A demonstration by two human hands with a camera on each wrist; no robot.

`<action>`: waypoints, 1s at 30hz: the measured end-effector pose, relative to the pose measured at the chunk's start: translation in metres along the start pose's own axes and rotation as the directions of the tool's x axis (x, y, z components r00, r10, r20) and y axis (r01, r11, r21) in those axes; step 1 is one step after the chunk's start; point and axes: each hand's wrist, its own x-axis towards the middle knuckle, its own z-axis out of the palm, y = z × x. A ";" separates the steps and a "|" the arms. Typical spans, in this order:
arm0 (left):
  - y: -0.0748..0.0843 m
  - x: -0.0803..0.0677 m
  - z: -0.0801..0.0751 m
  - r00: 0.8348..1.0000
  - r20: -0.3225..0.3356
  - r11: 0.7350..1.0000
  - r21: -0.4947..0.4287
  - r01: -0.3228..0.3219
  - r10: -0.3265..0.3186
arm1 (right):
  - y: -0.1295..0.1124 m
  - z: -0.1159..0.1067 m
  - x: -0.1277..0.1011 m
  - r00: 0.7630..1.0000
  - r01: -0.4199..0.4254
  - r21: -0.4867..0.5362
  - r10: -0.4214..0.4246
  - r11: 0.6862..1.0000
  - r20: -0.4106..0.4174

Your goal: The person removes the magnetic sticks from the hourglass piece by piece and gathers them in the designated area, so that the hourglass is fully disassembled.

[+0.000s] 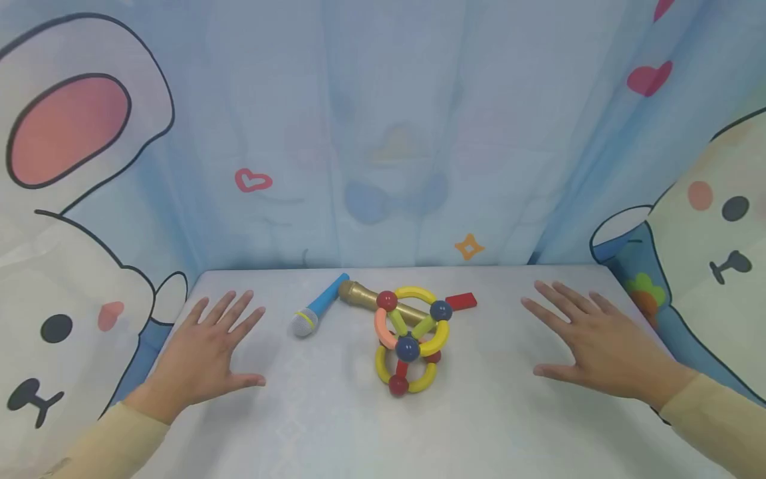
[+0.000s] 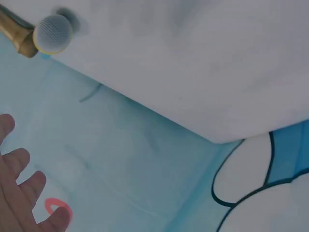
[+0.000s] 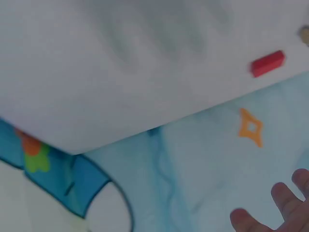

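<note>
Left hand [image 1: 206, 349]: fingers spread flat, holding nothing, over the smooth white table [image 1: 335, 426]. Next, a blue toy microphone [image 1: 317, 313] with a grey mesh head, lying near a gold microphone [image 1: 365, 297]. Centre: a ball-and-rod toy [image 1: 409, 339] of glossy curved yellow rods and round beads. Right hand [image 1: 592, 349]: fingers spread, holding nothing.

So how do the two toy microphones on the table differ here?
The blue microphone is shorter, with a grey mesh head toward the left hand; the gold microphone is longer and partly hidden behind the ball-and-rod toy. The blue one lies fully exposed. Both lie flat, tips meeting, neither touched.
</note>
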 end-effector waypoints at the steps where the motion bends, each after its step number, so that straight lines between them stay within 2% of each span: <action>1: 0.005 0.003 -0.002 1.000 -0.008 1.000 -0.016 -0.007 0.006 | -0.007 -0.004 0.004 1.000 0.003 0.016 -0.003 1.000 0.003; 4: 0.021 0.016 -0.008 0.998 -0.047 0.997 -0.063 -0.035 0.032 | -0.028 -0.016 0.017 1.000 0.026 0.057 -0.026 0.998 -0.002; 9: 0.057 0.047 -0.018 0.987 -0.136 0.981 -0.158 -0.111 0.089 | -0.060 -0.032 0.037 0.993 0.095 0.131 -0.086 0.987 -0.076; 12: 0.078 0.067 -0.023 0.973 -0.202 0.956 -0.243 -0.163 0.114 | -0.076 -0.037 0.046 0.985 0.134 0.193 -0.110 0.972 -0.131; 16: 0.100 0.087 -0.024 0.959 -0.253 0.896 -0.385 -0.220 0.126 | -0.095 -0.039 0.056 0.979 0.162 0.279 -0.119 0.946 -0.165; 19: 0.112 0.098 -0.022 0.959 -0.248 0.857 -0.455 -0.243 0.140 | -0.106 -0.036 0.062 0.978 0.173 0.322 -0.123 0.931 -0.170; 23: 0.122 0.108 -0.021 0.962 -0.230 0.830 -0.500 -0.246 0.146 | -0.115 -0.032 0.065 0.977 0.159 0.332 -0.100 0.930 -0.190; 27: 0.128 0.115 -0.021 0.967 -0.217 0.805 -0.544 -0.235 0.136 | -0.119 -0.027 0.063 0.977 0.099 0.363 -0.021 0.926 -0.211; 30: 0.131 0.117 -0.022 0.977 -0.179 0.774 -0.600 -0.201 0.115 | -0.121 -0.022 0.063 0.973 0.059 0.435 0.045 0.898 -0.224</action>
